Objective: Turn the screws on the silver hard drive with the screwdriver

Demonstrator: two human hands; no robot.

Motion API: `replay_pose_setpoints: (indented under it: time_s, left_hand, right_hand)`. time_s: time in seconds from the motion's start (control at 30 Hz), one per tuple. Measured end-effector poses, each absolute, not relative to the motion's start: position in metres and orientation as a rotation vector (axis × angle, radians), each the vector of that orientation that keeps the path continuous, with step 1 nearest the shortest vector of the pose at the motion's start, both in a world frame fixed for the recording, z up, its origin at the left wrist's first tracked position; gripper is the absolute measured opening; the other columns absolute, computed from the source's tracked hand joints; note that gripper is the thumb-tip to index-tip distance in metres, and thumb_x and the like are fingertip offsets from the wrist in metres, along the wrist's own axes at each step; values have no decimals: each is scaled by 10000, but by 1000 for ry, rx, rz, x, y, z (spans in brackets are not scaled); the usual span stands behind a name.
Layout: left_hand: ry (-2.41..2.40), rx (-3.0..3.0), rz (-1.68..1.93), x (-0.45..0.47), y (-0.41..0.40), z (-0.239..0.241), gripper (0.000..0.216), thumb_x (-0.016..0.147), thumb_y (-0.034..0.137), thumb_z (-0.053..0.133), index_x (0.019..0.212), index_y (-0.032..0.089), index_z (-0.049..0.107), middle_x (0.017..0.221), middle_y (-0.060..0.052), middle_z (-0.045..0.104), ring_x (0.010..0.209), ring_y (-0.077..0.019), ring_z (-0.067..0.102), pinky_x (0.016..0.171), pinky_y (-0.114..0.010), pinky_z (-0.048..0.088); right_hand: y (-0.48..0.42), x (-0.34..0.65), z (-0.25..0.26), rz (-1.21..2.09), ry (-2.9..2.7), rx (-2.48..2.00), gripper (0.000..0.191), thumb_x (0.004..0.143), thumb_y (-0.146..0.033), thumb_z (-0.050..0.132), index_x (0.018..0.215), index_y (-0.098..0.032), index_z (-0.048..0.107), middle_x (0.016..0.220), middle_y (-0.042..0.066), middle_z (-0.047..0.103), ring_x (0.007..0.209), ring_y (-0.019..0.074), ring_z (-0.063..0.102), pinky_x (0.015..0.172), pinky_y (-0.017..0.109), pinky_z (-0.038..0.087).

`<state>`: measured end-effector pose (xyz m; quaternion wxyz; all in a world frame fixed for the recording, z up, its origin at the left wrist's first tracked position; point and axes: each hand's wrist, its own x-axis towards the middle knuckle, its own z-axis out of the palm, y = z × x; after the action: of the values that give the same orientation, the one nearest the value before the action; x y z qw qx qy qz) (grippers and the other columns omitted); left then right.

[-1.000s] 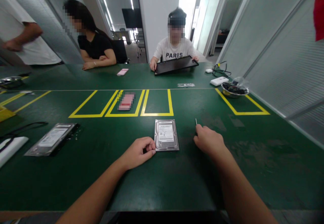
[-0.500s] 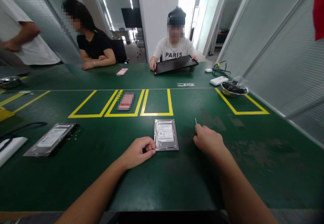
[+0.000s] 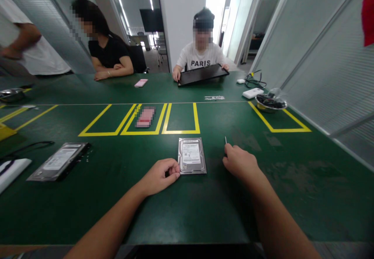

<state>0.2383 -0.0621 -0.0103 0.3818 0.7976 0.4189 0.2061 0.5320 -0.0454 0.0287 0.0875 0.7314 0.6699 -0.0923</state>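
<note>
A silver hard drive point(image 3: 193, 156) with a white label lies flat on the green table in front of me. At its lower left edge rests my left hand point(image 3: 164, 175), fingers curled in and closed, the fingertips and thumb touching or very near the drive. I see nothing inside that curl. Right of the drive, apart from it, my right hand point(image 3: 239, 160) is closed on a slim tool. Only the tool's thin metal shaft point(image 3: 225, 139) shows, pointing away from me; its handle is hidden in the fist.
Another hard drive point(image 3: 61, 159) lies at left, small bits beside it, near a white device point(image 3: 13, 173) with a black cable. Yellow tape outlines point(image 3: 181, 132) and a pink phone point(image 3: 145, 117) lie beyond. A metal bowl point(image 3: 270, 109) stands right. Opposite, a person holds a black panel point(image 3: 203, 75).
My hands, the hard drive and the slim tool look the same as before. At the far left, the standing person's arm has shifted slightly left.
</note>
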Motion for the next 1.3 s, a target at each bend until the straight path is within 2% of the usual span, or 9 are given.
replay_pose_setpoints:
  time_s: [0.63,1.3]
  left_hand:
    - [1074,2068,525,237,-62,-9,88,864,222,546,847,162,608,777,2,559,703,-115,510,661,-233,405]
    - [1064,2092,531,237,-63,-9,98,872,230,536,870,165,609,779,-1,560,706,-117,514,663,-232,408]
  right_hand:
    - [-48,532,32,-323,1972,2135,379,893,-352,442,1235,-189,468,1123,151,644,1014,323,655,774,427,485]
    - [-46,532,31,-338,1970,2142,375,889,-369,455,1221,-197,469,1129,150,650,1012,321,656,765,424,482]
